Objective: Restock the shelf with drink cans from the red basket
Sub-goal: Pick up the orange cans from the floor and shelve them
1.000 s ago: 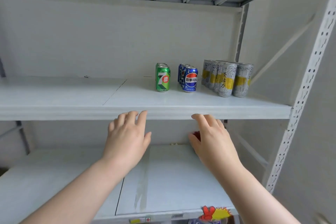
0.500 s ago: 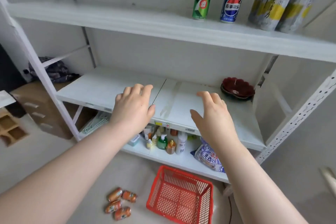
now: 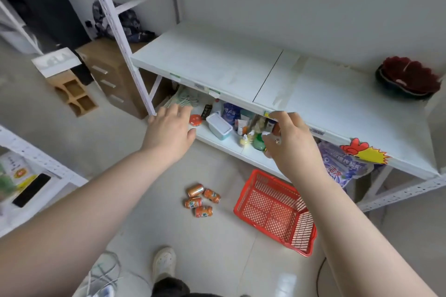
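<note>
**Both hands free above the red basket, cans lying on the floor**

The red basket point(image 3: 275, 212) sits on the pale floor tiles. Four orange drink cans point(image 3: 201, 200) lie on their sides in a loose cluster on the floor to the basket's left, near it but not touching it.

Above and behind the basket runs the white shelf point(image 3: 212, 62), with a dark red scalloped bowl point(image 3: 407, 77) far up to the basket's right. Just behind the basket, a lower board carries a white tub point(image 3: 218, 125), small bottles and a blue printed bag point(image 3: 337, 164).

The left hand point(image 3: 169, 128) hangs in the air above and to the left of the basket, its grip released, with the fingers straight and spread. The right hand point(image 3: 292, 142) hangs directly above the basket in front of the shelf edge, its grip also released, with the fingers loosely bent.

A white shoe point(image 3: 164, 263) stands on the floor below and to the left of the basket.
</note>
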